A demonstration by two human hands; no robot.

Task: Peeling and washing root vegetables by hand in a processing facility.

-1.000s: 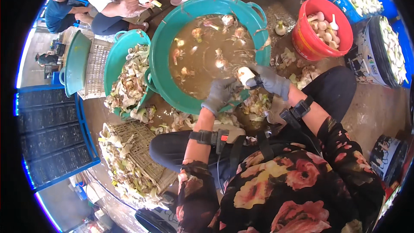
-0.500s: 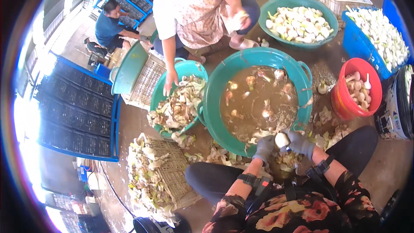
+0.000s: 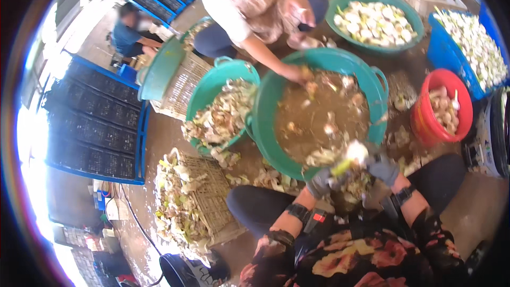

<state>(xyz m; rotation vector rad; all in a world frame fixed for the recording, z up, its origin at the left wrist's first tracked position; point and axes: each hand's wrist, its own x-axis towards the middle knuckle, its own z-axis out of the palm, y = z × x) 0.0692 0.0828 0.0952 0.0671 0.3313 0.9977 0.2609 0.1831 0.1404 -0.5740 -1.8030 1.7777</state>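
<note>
My left hand (image 3: pixel 321 182), in a grey glove, is closed around the green stem of a garlic bulb (image 3: pixel 357 152). The bulb is white, blurred by motion, and sits above the near rim of a large green tub (image 3: pixel 264 154). My right hand (image 3: pixel 383 170), gloved too, is beside the bulb with its fingers curled; what they hold is hidden. Below both hands lies a heap of peeled garlic skins (image 3: pixel 355 187). Muddy water (image 3: pixel 305 143) fills the tub, with several unpeeled garlic bulbs in it. Across the tub, another person's hand (image 3: pixel 298 74) reaches in at its far left.
A green basin of skins (image 3: pixel 195 107) stands left of the tub, a tipped wicker basket (image 3: pixel 212 202) nearer me. A red bucket (image 3: pixel 465 114) holds garlic at right. Behind are a basin of white garlic (image 3: pixel 340 27) and a full blue crate (image 3: pixel 436 48). Another person (image 3: pixel 130 34) sits far left.
The garlic bulb has tilted, moving slightly right and away from me, and its green stem now shows. The other person's left-side hand has moved from the skins basin into the large tub.
</note>
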